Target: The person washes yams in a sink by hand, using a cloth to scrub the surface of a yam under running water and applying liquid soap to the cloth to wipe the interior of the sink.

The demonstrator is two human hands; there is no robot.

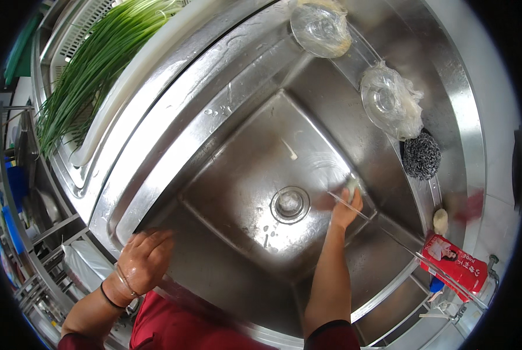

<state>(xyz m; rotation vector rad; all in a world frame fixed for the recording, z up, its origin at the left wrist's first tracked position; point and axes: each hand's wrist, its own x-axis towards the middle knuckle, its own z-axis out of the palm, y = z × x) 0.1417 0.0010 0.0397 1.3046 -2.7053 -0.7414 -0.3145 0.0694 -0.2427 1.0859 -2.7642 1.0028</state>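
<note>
My right hand (347,209) reaches down into a stainless steel sink (252,162), its fingers around a small pale object (352,186) near the basin's right corner. Blur hides exactly what that object is. Across this hand runs a thin metal faucet spout (394,236). Over the left rim hovers or rests my left hand (146,258), wet, with bent fingers; whether its underside touches the metal is hidden. The round drain (289,204) lies at the basin's middle, and a small whitish scrap (290,150) sits on the bottom beyond it.
Two plastic-wrapped clear lids or dishes (320,29) and a steel wool scrubber (422,156) lie along the far right ledge. A pale lump (440,222) and a red pouch (455,267) are nearer the faucet. Green onions (99,74) fill a white basket at upper left.
</note>
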